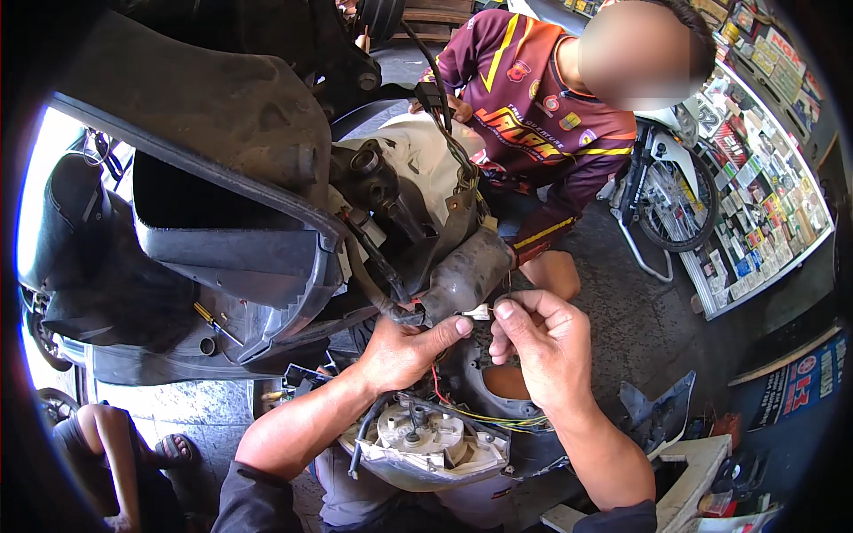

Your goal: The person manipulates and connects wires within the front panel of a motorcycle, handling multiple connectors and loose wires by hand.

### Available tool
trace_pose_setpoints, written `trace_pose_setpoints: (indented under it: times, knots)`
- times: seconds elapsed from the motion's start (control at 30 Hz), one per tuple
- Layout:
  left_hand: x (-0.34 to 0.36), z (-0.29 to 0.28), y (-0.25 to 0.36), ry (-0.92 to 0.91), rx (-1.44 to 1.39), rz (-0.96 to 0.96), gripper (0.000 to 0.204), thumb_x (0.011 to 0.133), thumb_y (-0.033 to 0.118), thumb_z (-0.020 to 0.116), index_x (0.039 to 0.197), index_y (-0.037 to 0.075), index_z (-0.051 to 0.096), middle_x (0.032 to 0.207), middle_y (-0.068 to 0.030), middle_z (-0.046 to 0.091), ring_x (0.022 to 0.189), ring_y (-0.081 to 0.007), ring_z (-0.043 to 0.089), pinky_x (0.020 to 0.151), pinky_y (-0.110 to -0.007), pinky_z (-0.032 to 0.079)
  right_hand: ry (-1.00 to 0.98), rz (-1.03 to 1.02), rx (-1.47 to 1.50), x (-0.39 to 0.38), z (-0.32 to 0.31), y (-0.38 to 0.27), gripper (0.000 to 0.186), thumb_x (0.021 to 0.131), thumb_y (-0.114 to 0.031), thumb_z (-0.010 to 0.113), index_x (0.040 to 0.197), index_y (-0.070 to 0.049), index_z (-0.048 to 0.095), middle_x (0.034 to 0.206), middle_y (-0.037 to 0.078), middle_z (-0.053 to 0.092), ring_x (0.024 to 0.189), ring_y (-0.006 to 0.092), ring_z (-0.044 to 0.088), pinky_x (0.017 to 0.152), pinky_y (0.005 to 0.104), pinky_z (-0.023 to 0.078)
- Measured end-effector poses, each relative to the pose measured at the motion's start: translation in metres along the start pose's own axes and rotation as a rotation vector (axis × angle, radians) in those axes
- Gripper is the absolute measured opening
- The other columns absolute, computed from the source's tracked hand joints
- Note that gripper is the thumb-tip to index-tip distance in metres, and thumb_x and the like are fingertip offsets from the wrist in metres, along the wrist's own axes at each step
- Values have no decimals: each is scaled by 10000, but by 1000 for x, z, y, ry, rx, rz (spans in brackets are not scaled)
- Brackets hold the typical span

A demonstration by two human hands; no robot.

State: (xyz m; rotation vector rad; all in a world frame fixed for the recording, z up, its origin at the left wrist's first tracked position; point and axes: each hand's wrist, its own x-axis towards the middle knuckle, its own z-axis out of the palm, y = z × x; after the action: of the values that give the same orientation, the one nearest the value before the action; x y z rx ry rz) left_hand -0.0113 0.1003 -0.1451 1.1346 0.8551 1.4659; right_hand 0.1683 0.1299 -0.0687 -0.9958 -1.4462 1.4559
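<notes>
The small white wire connector sits between the hands, beyond the headlight unit; the right hand pinches a thin wire at one end; the left hand has its thumb beside the other, but I cannot tell that grip's state

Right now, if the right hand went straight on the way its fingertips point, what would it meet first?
The right hand would likely meet the small white plug first, with the left hand beyond; depth is unclear, so it may be touching the plug.
</notes>
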Motion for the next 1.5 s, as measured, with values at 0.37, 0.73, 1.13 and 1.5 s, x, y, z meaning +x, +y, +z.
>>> trace_pose_setpoints:
  times: [0.37, 0.73, 1.13, 1.5]
  knots:
    - [-12, 0, -5, 192, -77, -79, 210, 1004, 153, 693, 1165, 19, 703, 1057, 12, 700, 961, -69, 585, 843, -266, 477, -75, -38, -7, 36, 10, 23, 54, 942, -15, 704, 980, 20, 717, 828, 21, 680, 676, 61, 621, 586, 215, 539]
    - [-2, -22, -60, 439, -100, -9, 177, 966, 167, 665, 992, -4, 702, 867, -34, 665, 809, -144, 572, 772, -354, 485, -178, -90, 396, 74, 41, 52, 240, 868, -18, 732, 1082, -26, 623, 1054, 56, 669, 931, 140, 656, 799, 324, 567]
    - [8, -26, -70, 434, -33, 44, 162, 976, 141, 638, 1005, -13, 681, 923, -61, 667, 863, -148, 583, 771, -347, 495, -174, -27, 550, 73, 49, 67, 286, 898, -29, 686, 1168, 26, 607, 1044, 120, 682, 934, 227, 686, 802, 343, 577]
    - [-6, -12, -32, 420, -137, -75, 164, 949, 132, 654, 981, -26, 684, 937, -63, 684, 891, -151, 593, 811, -360, 484, -156, -180, 227, 68, 42, 48, 227, 864, 3, 703, 1077, -12, 626, 1021, 50, 671, 928, 143, 646, 797, 307, 540]
